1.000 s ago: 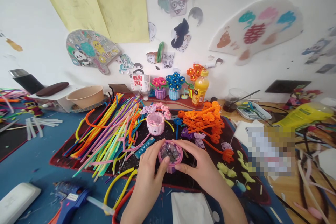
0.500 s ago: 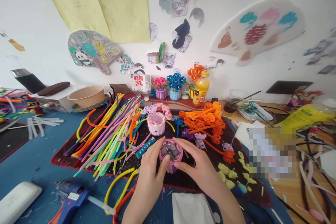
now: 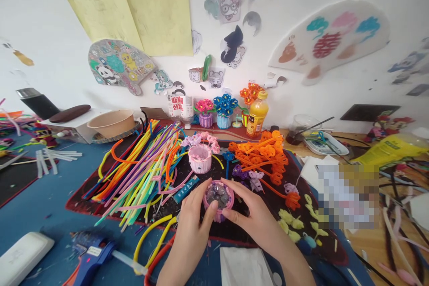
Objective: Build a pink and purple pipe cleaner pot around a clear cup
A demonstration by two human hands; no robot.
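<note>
Left hand (image 3: 193, 216) and right hand (image 3: 253, 214) gripping a purple cup (image 3: 218, 195)

White paper (image 3: 244, 266) is lying nearer than the fingers, between the forearms. A dark mat (image 3: 231, 231) is ending just past it. Fingers and thumbs are clasping the cup's rim, its open top facing up. A blue tube (image 3: 186, 189) is lying beside the left fingers; a narrow bare strip is separating the fingertips from a pink cup (image 3: 200, 162) beyond.
</note>
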